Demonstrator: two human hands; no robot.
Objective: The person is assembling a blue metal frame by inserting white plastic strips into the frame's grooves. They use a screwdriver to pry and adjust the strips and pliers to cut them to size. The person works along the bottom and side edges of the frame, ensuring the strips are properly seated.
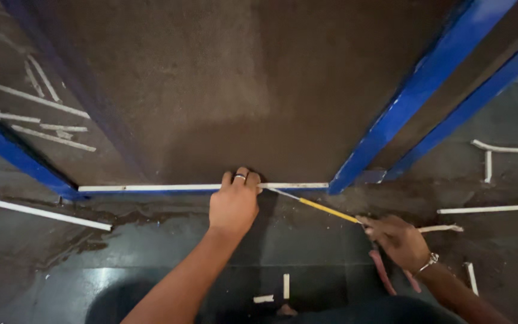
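Observation:
My left hand [234, 203], with a ring on one finger, presses on a long white strip [151, 188] that lies along the bottom edge of a dark brown panel [211, 90]. My right hand [398, 240], a bracelet at its wrist, grips a thin yellow-handled tool [322, 208]. The tool's metal tip reaches to the white strip just right of my left fingers. Pink handles [382, 271] of another tool lie under my right hand.
Blue frame bars [427, 84] run diagonally at the right and another blue bar [13, 157] at the left. Loose white strips and offcuts [491, 209] lie scattered on the dark floor [151, 252], right, left and near my body.

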